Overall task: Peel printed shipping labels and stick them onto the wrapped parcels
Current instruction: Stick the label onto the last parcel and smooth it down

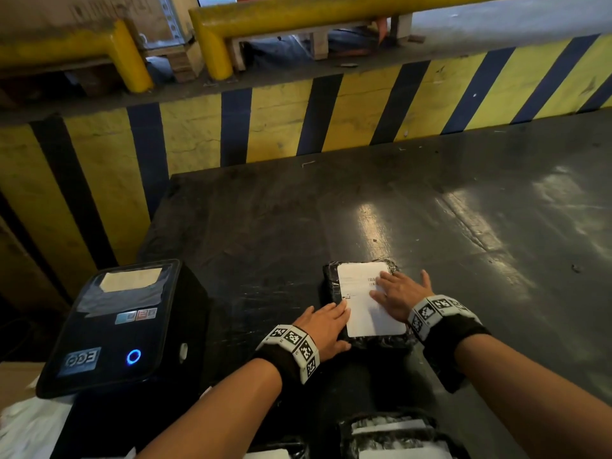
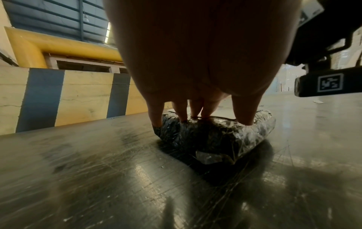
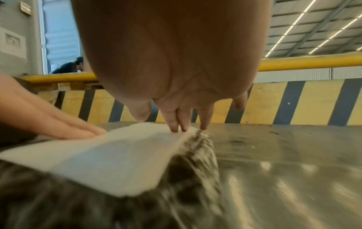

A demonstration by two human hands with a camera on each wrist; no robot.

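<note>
A black parcel wrapped in clear film (image 1: 374,341) (image 2: 217,137) (image 3: 195,155) lies on the dark table in front of me. A white shipping label (image 1: 361,296) (image 3: 109,159) covers most of its top. My left hand (image 1: 326,327) (image 2: 195,108) lies flat with straight fingers on the parcel's left edge, fingertips at the label's left border. My right hand (image 1: 399,294) (image 3: 184,117) presses the label's right side with straight, spread fingers. Both hands are empty of anything gripped.
A black label printer (image 1: 112,326) with a blue ring light stands at the left. More film-wrapped parcels with labels (image 1: 394,435) lie at the near edge. A yellow and blue striped barrier (image 1: 298,120) runs behind the dark table (image 1: 463,210).
</note>
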